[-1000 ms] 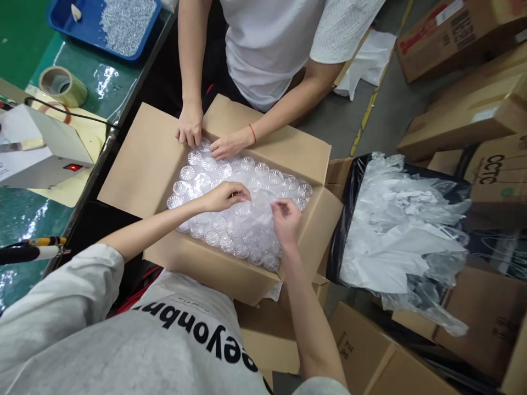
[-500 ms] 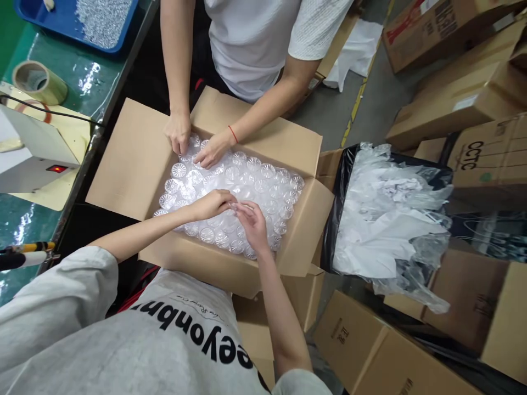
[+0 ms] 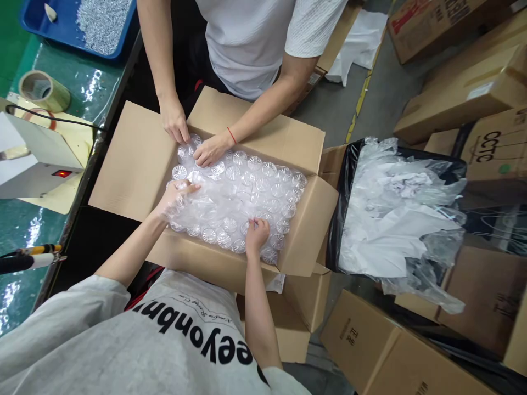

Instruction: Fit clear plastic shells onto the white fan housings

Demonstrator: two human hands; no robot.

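An open cardboard box (image 3: 307,236) holds rows of clear round plastic pieces with ribbed ends (image 3: 229,225). Over them lies a wrinkled sheet of clear plastic film (image 3: 222,200). At the box's left side, my left hand (image 3: 176,196) is closed on the film, which bunches around its fingers and wrist. My right hand (image 3: 257,235) is pinched shut on the film's near edge, over the front rows. Across the box, a co-worker's hand (image 3: 214,149) rests on the pieces, and the other hand (image 3: 175,119) is at the far left corner.
On the green bench (image 3: 88,82) at left are a blue tray (image 3: 66,35) of small shiny pieces, a tape roll (image 3: 44,91) and a white device (image 3: 45,173) with a red switch. To the right stands a black-lined bin (image 3: 337,219) of plastic scraps, with cardboard boxes (image 3: 370,340) around it.
My hands have moved apart from their meeting point above the middle, left hand leftward, right hand toward me. The film is now spread between them. The co-worker's hand at the corner has shifted slightly.
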